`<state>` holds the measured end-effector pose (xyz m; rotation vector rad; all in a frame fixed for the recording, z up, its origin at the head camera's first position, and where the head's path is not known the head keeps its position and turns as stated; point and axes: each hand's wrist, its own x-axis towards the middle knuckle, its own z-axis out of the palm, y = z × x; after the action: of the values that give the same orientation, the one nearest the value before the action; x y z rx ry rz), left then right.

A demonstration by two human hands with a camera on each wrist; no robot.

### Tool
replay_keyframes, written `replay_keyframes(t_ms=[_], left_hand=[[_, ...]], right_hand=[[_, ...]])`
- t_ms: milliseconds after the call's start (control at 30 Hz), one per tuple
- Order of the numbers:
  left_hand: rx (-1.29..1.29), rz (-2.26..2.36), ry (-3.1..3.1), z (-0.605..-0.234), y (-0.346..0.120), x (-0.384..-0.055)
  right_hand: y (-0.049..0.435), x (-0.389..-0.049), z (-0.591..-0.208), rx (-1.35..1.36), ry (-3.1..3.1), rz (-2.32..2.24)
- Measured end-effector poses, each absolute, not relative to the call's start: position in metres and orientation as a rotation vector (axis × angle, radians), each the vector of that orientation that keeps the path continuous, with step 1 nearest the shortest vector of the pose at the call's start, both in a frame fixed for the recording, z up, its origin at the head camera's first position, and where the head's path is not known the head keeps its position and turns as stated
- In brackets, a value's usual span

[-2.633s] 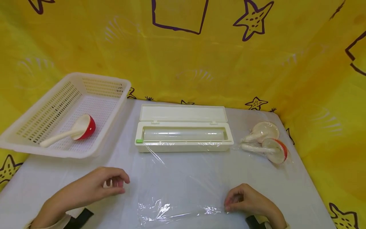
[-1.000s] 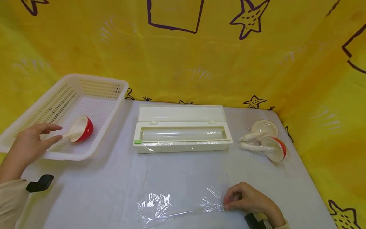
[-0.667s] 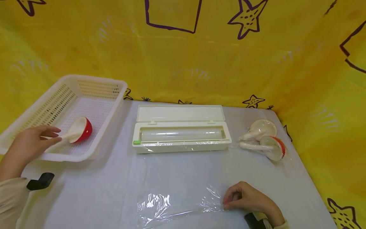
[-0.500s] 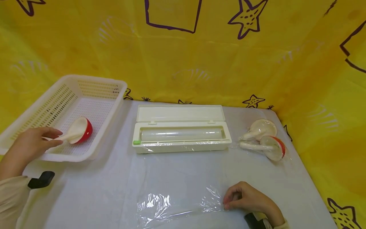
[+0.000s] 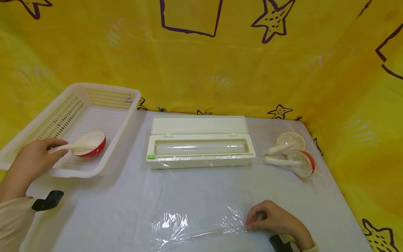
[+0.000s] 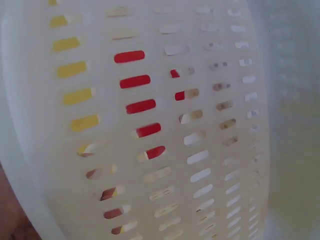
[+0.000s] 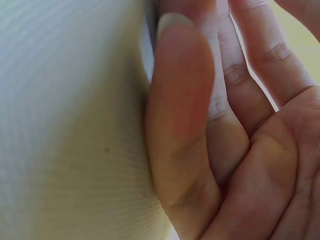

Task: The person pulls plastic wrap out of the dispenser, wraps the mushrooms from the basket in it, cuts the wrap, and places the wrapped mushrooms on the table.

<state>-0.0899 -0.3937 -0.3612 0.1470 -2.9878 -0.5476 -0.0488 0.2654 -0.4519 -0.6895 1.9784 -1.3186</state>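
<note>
In the head view my left hand [image 5: 36, 159] reaches into the white plastic basket [image 5: 124, 122] and pinches the cream handle of a ladle [image 5: 89, 141]. Its bowl is red outside with white dots and faces up. The left wrist view is mostly the basket's slotted wall [image 6: 165, 142], with red showing through the slots. At the front, my right hand [image 5: 272, 217] pinches the edge of clear cling film [image 5: 189, 227]. This film stretches over the table from a roll [image 5: 201, 147] in a cream dispenser box [image 5: 201, 162]. The right wrist view has thumb [image 7: 180, 100] and fingers close together.
Two ladles [image 5: 288, 157] wrapped in clear film lie right of the dispenser, whose lid [image 5: 199, 125] is raised at the back. A green slider [image 5: 151, 156] sits at the box's left end. Yellow patterned cloth [image 5: 201, 70] hangs behind the white-covered table [image 5: 104, 213].
My left hand has gone from beside the film into the basket and taken the ladle's handle. The ladle's bowl has since turned upward. The right hand keeps its place at the film edge.
</note>
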Motion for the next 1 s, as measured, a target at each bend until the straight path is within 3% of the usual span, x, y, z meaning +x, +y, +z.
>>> replay_keyframes(t_ms=[367,1000], left_hand=[[0.33,-0.708,-2.683,-0.346,-0.354,-0.074],[-0.199,-0.799,-2.446,-0.332,-0.282,-0.057]], right_hand=[[0.266,-0.048,-0.452,-0.681,1.963,-1.332],[0.266,-0.049,-0.452,-0.688,1.969,-1.326]])
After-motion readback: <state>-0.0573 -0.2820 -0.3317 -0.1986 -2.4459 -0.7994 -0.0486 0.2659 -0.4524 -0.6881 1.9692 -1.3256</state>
